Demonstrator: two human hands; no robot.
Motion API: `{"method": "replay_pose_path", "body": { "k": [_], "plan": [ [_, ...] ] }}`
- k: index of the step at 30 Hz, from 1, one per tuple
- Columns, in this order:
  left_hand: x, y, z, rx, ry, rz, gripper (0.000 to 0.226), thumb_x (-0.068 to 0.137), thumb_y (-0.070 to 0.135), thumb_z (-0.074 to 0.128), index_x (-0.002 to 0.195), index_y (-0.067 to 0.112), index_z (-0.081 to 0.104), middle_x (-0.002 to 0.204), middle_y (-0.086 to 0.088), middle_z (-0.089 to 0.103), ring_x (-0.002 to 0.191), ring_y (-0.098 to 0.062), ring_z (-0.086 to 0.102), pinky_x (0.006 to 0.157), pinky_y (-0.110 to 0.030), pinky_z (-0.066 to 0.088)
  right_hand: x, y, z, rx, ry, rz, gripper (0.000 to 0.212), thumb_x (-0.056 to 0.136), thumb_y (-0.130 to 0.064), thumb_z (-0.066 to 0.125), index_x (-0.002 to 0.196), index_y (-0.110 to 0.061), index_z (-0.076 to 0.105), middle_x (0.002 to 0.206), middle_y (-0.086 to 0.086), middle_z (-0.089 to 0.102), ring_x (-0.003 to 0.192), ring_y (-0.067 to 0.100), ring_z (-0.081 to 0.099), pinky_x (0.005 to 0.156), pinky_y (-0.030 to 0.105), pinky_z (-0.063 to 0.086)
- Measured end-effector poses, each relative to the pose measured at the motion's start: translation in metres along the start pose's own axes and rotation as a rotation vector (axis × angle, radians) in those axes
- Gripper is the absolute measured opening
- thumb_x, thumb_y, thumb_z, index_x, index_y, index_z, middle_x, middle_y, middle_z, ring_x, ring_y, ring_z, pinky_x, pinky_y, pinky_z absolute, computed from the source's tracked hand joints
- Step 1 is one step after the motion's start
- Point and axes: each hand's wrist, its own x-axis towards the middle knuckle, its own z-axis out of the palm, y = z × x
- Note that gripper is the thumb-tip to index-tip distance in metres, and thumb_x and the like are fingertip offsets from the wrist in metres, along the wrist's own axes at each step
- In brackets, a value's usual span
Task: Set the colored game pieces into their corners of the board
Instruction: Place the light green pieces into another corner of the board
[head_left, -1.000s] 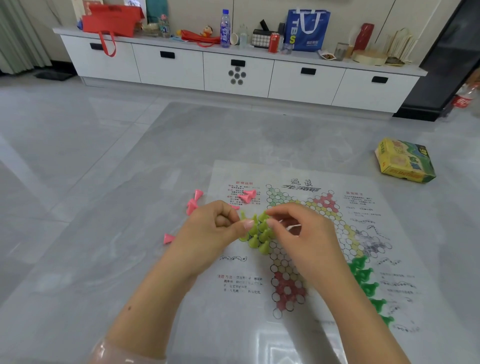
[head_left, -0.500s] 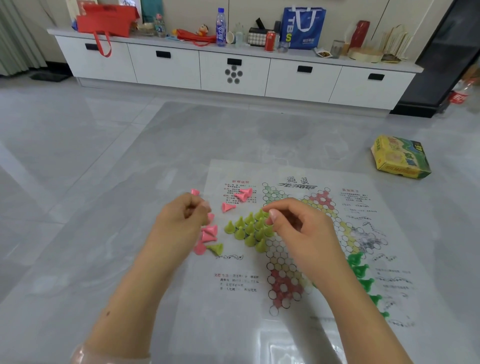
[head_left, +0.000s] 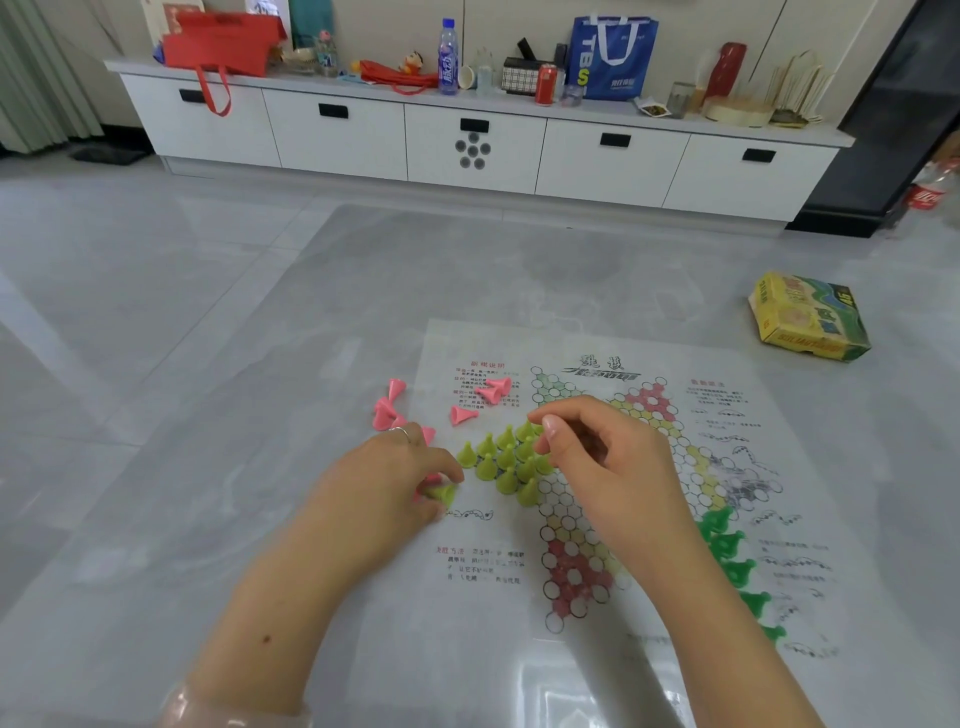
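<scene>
The paper game board (head_left: 613, 525) lies flat on the floor, printed with a star of circles. Several yellow-green pieces (head_left: 506, 460) stand upright in its left corner. My left hand (head_left: 395, 483) pinches a fallen yellow-green piece (head_left: 444, 492) just left of that cluster. My right hand (head_left: 597, 462) hovers over the cluster's right side, fingers curled with thumb and forefinger together; I cannot make out anything between them. Pink pieces (head_left: 491, 392) lie tipped over near the board's left edge, and more pink pieces (head_left: 387, 410) lie off it. Dark green pieces (head_left: 727, 551) line the right side.
A yellow game box (head_left: 808, 317) lies on the floor at the right. A long white cabinet (head_left: 472, 140) with bags, bottles and cans on top runs along the back wall. A plastic bottle (head_left: 930, 192) stands at the far right.
My left hand left the cluster, swung out to the left, then came down onto the fallen yellow-green piece. My right hand stayed by the cluster. The view has shifted a little.
</scene>
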Motion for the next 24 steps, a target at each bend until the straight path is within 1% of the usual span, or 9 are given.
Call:
{"method": "replay_pose_path", "body": {
  "k": [2,5,8,10,12,14,18,22,24],
  "plan": [
    [0.002,0.001,0.003,-0.008,0.014,-0.012,0.023,0.083,0.025,0.057,0.104,0.032,0.063,0.075,0.017,0.034,0.09,-0.009,0.048,0.081,-0.027,0.045,0.0,0.0,0.0,-0.008,-0.007,0.004,0.021,0.087,-0.014,0.056,0.08,-0.031,0.066,0.068,0.0,0.065,0.066,0.016,0.059,0.063,0.025,0.049],
    [0.002,0.006,0.001,-0.152,0.107,-0.024,0.004,0.082,0.03,0.06,0.079,0.031,0.06,0.074,0.013,0.045,0.074,-0.004,0.046,0.074,-0.026,0.043,0.0,-0.001,0.0,-0.007,0.0,0.004,0.021,0.087,-0.013,0.055,0.079,-0.03,0.065,0.068,0.001,0.065,0.066,0.016,0.059,0.063,0.026,0.049],
    [0.002,0.012,-0.002,-0.477,0.208,-0.113,0.023,0.084,0.024,0.062,0.062,0.028,0.056,0.062,0.008,0.056,0.06,-0.006,0.049,0.063,-0.022,0.039,0.0,-0.001,0.0,-0.008,0.006,-0.007,0.021,0.087,-0.013,0.056,0.079,-0.03,0.065,0.068,0.002,0.065,0.066,0.017,0.059,0.063,0.027,0.049],
    [0.002,0.016,-0.003,-0.762,0.228,-0.231,0.026,0.084,0.022,0.063,0.058,0.023,0.059,0.051,0.01,0.055,0.055,-0.009,0.048,0.057,-0.023,0.039,0.0,-0.002,0.0,-0.01,-0.004,-0.013,0.022,0.087,-0.013,0.056,0.078,-0.031,0.065,0.068,0.002,0.065,0.066,0.016,0.059,0.063,0.025,0.049],
    [0.002,0.02,-0.002,-0.949,0.204,-0.325,0.03,0.086,0.022,0.06,0.055,0.02,0.057,0.048,0.011,0.05,0.054,-0.01,0.044,0.051,-0.02,0.034,0.0,-0.003,0.001,-0.021,-0.023,-0.026,0.022,0.086,-0.014,0.058,0.079,-0.033,0.065,0.069,-0.003,0.065,0.067,0.009,0.059,0.062,0.018,0.049],
    [0.002,0.025,-0.002,-1.015,0.144,-0.348,0.032,0.087,0.021,0.057,0.056,0.017,0.053,0.048,0.009,0.045,0.05,-0.008,0.037,0.045,-0.013,0.029,0.0,-0.005,0.002,-0.043,-0.063,-0.051,0.024,0.084,-0.012,0.061,0.081,-0.035,0.065,0.072,-0.008,0.066,0.069,0.004,0.06,0.063,0.013,0.048],
    [0.0,0.034,-0.004,-1.112,0.059,-0.343,0.033,0.089,0.017,0.053,0.056,0.014,0.05,0.045,0.01,0.041,0.035,-0.002,0.027,0.037,-0.011,0.023,-0.002,-0.007,0.004,-0.067,-0.177,-0.143,0.038,0.08,-0.007,0.066,0.085,-0.045,0.063,0.079,-0.012,0.066,0.07,0.009,0.062,0.066,0.021,0.052],
    [0.0,0.037,-0.006,-1.153,0.042,-0.339,0.037,0.089,0.014,0.051,0.053,0.015,0.05,0.045,0.008,0.042,0.034,-0.001,0.026,0.036,-0.011,0.023,-0.003,-0.005,0.006,-0.137,-0.187,-0.213,0.025,0.078,-0.007,0.068,0.092,-0.028,0.069,0.08,-0.02,0.064,0.075,0.005,0.06,0.067,0.013,0.048],
    [0.0,0.038,-0.006,-1.168,0.029,-0.336,0.037,0.089,0.013,0.051,0.053,0.014,0.049,0.044,0.008,0.042,0.034,-0.002,0.025,0.036,-0.011,0.022,-0.003,-0.004,0.006,-0.15,-0.17,-0.239,0.022,0.077,-0.009,0.068,0.092,-0.024,0.07,0.08,-0.022,0.063,0.074,0.005,0.059,0.066,0.011,0.046]
  ]
}}
